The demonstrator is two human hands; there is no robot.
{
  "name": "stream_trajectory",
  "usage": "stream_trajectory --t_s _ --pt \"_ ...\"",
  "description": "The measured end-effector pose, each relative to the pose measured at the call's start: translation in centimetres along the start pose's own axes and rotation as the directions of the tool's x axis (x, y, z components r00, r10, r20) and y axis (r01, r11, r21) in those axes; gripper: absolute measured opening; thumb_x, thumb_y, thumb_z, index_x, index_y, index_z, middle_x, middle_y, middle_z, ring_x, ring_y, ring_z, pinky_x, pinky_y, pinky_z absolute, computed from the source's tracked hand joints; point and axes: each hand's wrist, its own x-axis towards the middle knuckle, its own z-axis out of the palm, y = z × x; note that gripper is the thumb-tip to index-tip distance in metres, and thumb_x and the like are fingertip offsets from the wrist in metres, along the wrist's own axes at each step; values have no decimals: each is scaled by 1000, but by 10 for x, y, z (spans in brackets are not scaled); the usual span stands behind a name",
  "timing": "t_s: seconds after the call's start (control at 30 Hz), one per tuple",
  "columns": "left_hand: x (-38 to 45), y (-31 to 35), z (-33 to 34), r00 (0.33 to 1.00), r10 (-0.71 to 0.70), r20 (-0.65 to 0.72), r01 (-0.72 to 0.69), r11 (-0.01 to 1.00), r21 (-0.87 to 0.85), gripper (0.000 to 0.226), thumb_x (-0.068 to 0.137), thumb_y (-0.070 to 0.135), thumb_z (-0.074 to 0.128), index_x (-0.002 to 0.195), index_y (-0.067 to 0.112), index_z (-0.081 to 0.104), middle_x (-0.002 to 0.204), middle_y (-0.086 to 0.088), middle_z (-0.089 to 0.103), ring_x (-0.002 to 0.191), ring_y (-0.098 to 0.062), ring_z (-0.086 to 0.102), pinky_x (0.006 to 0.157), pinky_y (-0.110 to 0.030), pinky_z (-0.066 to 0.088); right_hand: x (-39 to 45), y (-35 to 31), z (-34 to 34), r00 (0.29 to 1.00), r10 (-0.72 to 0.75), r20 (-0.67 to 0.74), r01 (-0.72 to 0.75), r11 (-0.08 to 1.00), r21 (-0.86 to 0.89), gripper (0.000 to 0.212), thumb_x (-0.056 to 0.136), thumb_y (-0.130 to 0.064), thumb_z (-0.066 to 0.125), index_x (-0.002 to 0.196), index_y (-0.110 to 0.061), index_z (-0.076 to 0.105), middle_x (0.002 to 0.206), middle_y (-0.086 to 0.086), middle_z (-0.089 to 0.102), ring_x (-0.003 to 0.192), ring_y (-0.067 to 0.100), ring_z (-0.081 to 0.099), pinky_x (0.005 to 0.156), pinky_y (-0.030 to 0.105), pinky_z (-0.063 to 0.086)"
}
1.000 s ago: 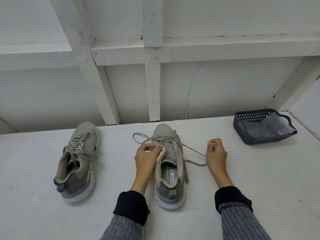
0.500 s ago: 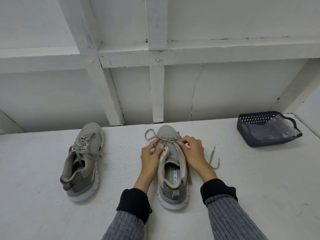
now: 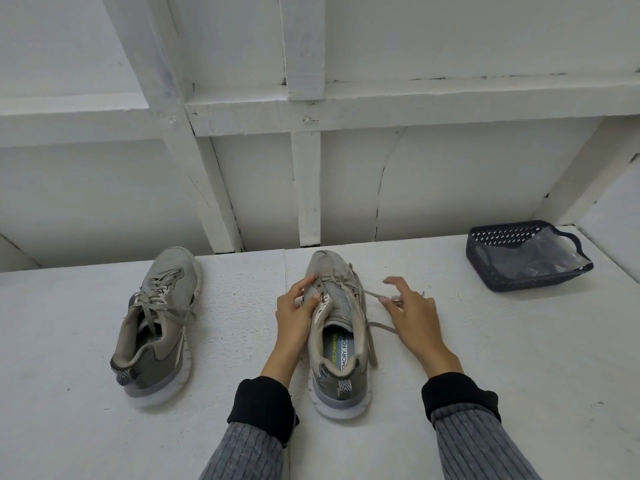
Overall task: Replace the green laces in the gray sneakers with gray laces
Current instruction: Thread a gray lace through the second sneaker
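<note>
The right hand (image 3: 412, 313) was up on the lace holes of the middle sneaker (image 3: 337, 327) half a sec ago. Now it has moved off to the right of that shoe, w/ the fingers spread. One lace end seems to run from the shoe to its fingertips, but I can't tell if it is pinching the lace or just touching it. A sec ago this hand was pulling the lace out far to the right, so it looks like pull, reach in, pull again.

The left hand (image 3: 299, 311) has stayed on the left side of the middle sneaker, thumb and fingers pressed on the tongue and lace row, holding the shoe still on the tabletop (image 3: 519, 358).

What it means, I think: this lace (image 3: 375, 325) is being worked through the holes one step at a time. The top holes near the heel look bare, so this shoe is only part done.

The other sneaker (image 3: 156, 327), well left of the middle one, looks laced all the way & nobody touches it.

Hard to see: both laces look gray-tan here, no clear green anywhere, so I can't say which lace is old or new. The fingers hide the holes under them. The dark basket (image 3: 519, 275), far right of the middle sneaker, holds a clear bag; what is inside can't be made out.
</note>
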Motion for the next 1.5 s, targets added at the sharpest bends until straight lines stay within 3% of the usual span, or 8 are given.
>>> stream_trajectory --t_s 0.1,0.2,0.33,0.5,0.63,0.77,1.2,1.5 --pt "1 0 0 1000 -4 6 4 1000 13 35 92 6 61 121 26 67 112 5 64 93 16 54 86 -16 45 0 11 -3 997 44 -62 -57 972 -227 16 98 -29 52 90 -24 65 79 -5 66 76 17 57 79 33 33" --pt "1 -1 0 1000 1 7 -2 999 36 35 92 7 61 118 30 67 116 4 64 103 8 50 101 -34 43 0 17 -9 930 297 -216 -334 929 -160 30 94 -20 53 65 -16 52 65 0 58 62 20 53 74 36 44" --pt "3 -1 0 1000 -4 -1 4 998 69 35 92 7 61 114 34 67 115 7 64 101 10 50 110 -43 38 -3 19 -16 829 461 -315 -541 803 -250 25 91 -26 56 72 -11 56 78 6 60 74 23 51 72 34 37" --pt "4 -2 0 1000 -21 -11 21 998 62 38 90 5 61 112 36 68 111 9 66 100 8 52 111 -48 37 2 -2 -4 927 309 -211 -363 880 -306 29 84 -11 56 113 -17 59 116 6 55 114 25 38 91 42 27" --pt "4 -1 1 999 -30 -13 31 998 62 38 89 7 61 114 34 70 109 12 65 104 1 55 110 -48 39 10 -34 11 990 100 -101 -116 980 -161 28 91 -20 55 118 -26 63 125 -6 57 123 15 36 98 38 17" --pt "1 2 1 1000 -30 -1 30 997 66 37 80 21 62 101 49 71 108 22 66 111 -11 61 108 -49 40 19 -48 27 999 22 27 -21 999 -27 24 98 -31 52 118 -30 65 116 -10 62 116 13 39 92 36 17" --pt "2 2 1 1000 13 1 -13 991 132 46 84 18 61 92 63 66 106 22 65 114 -14 58 111 -53 32 14 -39 34 983 -97 -158 73 986 -150 7 92 -19 61 89 -15 66 90 0 60 89 22 51 78 36 34" --pt "11 9 -7 994 45 102 -85 896 436 47 95 10 47 102 53 63 120 3 34 111 -15 22 97 -21 18 7 -30 35 946 -263 -190 253 965 -75 13 84 7 61 88 -5 65 87 3 55 78 20 51 66 31 46"
